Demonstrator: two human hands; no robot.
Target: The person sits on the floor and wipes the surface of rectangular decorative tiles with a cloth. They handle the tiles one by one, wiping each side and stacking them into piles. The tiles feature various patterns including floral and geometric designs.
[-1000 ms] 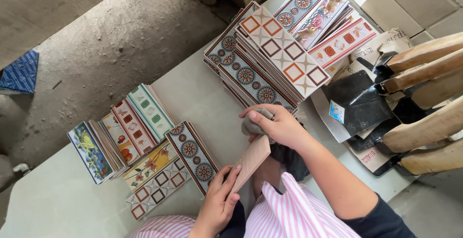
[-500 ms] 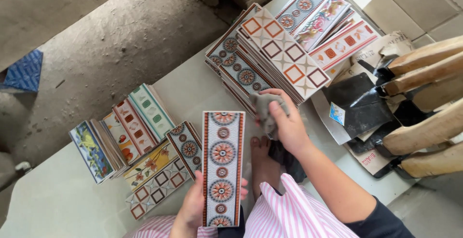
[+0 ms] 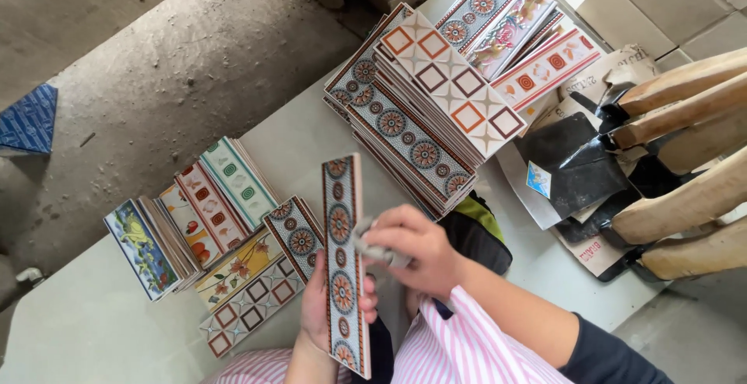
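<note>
We grip the tile (image 3: pixel 343 263) from beneath with our left hand (image 3: pixel 320 306), above the counter (image 3: pixel 303 131) edge; right hand (image 3: pixel 412 248) fingers pinch a cloth (image 3: pixel 373 250) against its face; we judge it stiff, glazed, slippery, breakable; best held by its long edges.

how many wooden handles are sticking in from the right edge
5 wooden handles, stacked down the right edge: top, second, third, fourth, bottom. More may lie past the frame.

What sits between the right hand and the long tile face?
In the head view, a small grey cloth lies between the right hand and the long tile, which the left hand holds.
</note>
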